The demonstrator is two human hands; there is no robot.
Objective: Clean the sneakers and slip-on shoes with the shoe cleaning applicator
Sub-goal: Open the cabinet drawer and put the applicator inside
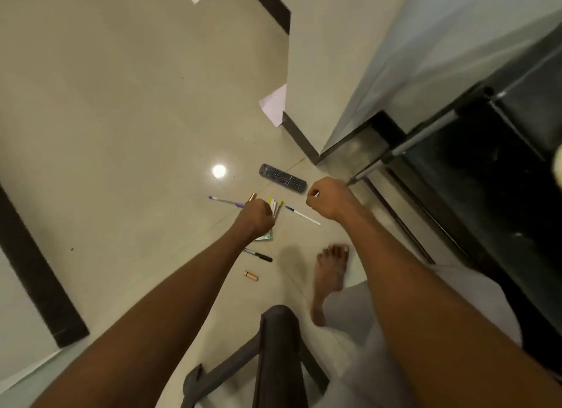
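Note:
No shoes show in the head view, and I cannot make out a shoe cleaning applicator. My left hand (257, 217) reaches out over the floor with its fingers curled. A copper-coloured tube (252, 197) sticks out of the top of the fist, and white and yellow sticks (275, 207) peek out beside it. My right hand (330, 199) is also curled, and a small white tip (316, 194) pokes out at its fingers. What that tip belongs to is hidden.
On the glossy tiled floor lie a remote control (282, 178), a white pen (302, 215), a purple pen (225, 201), a black pen (258, 255), a second copper tube (251, 275) and a paper sheet (275, 105). My bare foot (331, 274), a dark chair (276, 347) and a black cabinet (486, 179) are close by.

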